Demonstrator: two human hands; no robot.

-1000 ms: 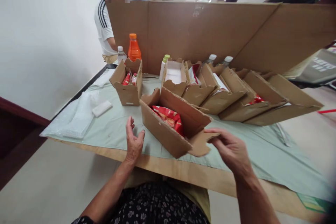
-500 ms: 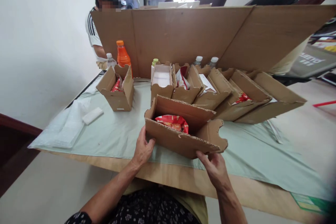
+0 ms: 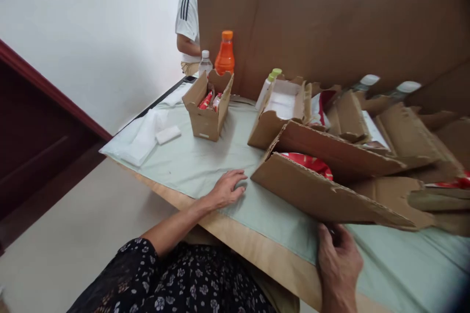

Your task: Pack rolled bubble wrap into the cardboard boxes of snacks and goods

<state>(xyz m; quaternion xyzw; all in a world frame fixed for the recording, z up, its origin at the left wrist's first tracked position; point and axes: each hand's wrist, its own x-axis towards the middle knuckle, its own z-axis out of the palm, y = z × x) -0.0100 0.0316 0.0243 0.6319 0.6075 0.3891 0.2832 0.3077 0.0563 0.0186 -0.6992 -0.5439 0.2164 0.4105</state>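
A cardboard box (image 3: 316,195) with an open top stands slantwise on the green cloth, a red packet (image 3: 312,165) inside it. At its lower front edge is my right hand (image 3: 340,257); its thumb meets the edge, the other fingers curl in beneath and are partly hidden. My left hand (image 3: 227,188) rests low over the cloth just left of the box, fingers apart and holding nothing. Behind the box stands a row of similar boxes; the leftmost box (image 3: 257,132) holds a white item (image 3: 282,99).
A smaller box (image 3: 205,124) with red packets stands at the left, an orange bottle (image 3: 225,54) and a clear bottle (image 3: 205,63) behind it. Plastic wrap (image 3: 137,144) and a white pad (image 3: 168,135) lie at the left. A tall cardboard panel (image 3: 323,24) separates a seated person (image 3: 189,24).
My left hand has let go of the box and opened. The box now sits closer to the row behind, with my right hand still at its lower edge. The view has swung left.
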